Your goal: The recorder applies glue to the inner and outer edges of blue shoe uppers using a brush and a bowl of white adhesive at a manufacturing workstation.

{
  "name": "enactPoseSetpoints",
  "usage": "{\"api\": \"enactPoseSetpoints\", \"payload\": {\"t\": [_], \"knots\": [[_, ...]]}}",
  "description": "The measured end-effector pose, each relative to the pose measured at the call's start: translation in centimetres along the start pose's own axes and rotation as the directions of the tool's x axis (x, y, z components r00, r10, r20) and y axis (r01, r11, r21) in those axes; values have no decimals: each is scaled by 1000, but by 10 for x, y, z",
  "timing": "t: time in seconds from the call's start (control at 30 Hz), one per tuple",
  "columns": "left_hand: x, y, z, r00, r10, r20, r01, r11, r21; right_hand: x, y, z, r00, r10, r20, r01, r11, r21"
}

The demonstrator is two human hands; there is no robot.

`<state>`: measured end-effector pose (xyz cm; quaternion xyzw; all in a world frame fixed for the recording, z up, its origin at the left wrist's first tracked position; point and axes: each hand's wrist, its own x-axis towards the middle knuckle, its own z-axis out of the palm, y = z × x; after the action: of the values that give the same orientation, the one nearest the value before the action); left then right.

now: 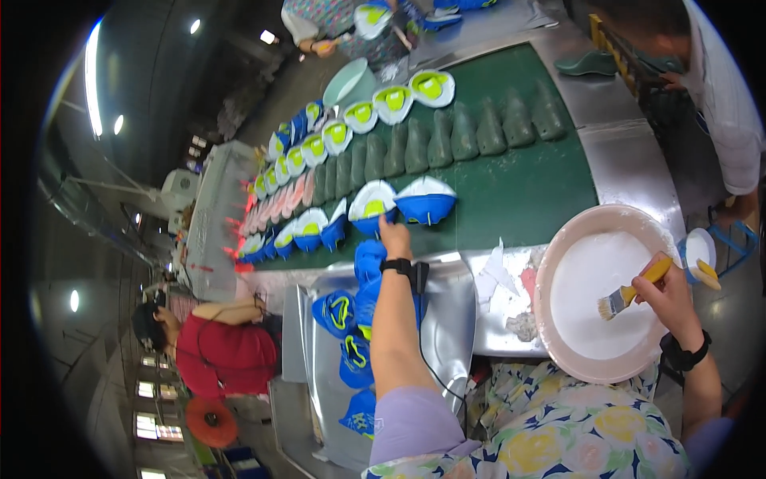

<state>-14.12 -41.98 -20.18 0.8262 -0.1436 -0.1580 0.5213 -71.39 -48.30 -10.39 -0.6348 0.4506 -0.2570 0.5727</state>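
In my right hand [664, 295] is a paintbrush [621, 301] with a yellow handle and pale bristles, pointing down over the white liquid. That liquid fills much of a wide pinkish basin [550, 267] in front of me. My left hand [395, 239] reaches forward and pinches the near edge of a blue shoe upper [370, 204] with a white and lime-yellow inside. Beside it sits another blue and white upper [426, 201]. More blue uppers [341, 313] lie heaped on a metal tray [451, 311] under my left forearm.
A green conveyor belt [511, 211] carries a row of dark shoe lasts [465, 132], pink pieces [287, 199] and more uppers [392, 102]. A pale green basin [349, 85] stands at its far side. Co-workers stand at the left [227, 351], far side [307, 20] and right [726, 104].
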Motion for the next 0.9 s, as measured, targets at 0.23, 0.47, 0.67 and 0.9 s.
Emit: {"api": "enactPoseSetpoints", "payload": {"t": [0.23, 0.47, 0.67, 0.9], "knots": [[-104, 27, -165, 636, 761, 132, -692, 485, 535, 12, 5, 6, 998, -33, 55, 37, 995, -88], [-186, -65, -203, 555, 589, 588, -681, -85, 728, 20, -1, 57, 924, -274, 266, 323, 933, -161], [-184, -45, -183, 517, 631, 578, -783, 75, 618, -4, 3, 80, 703, -361, 613, 606, 755, -250], [-212, 14, -175, 883, 426, 197, -452, 884, 116, -9, -7, 13, 879, -353, 320, 455, 823, -340]]}}
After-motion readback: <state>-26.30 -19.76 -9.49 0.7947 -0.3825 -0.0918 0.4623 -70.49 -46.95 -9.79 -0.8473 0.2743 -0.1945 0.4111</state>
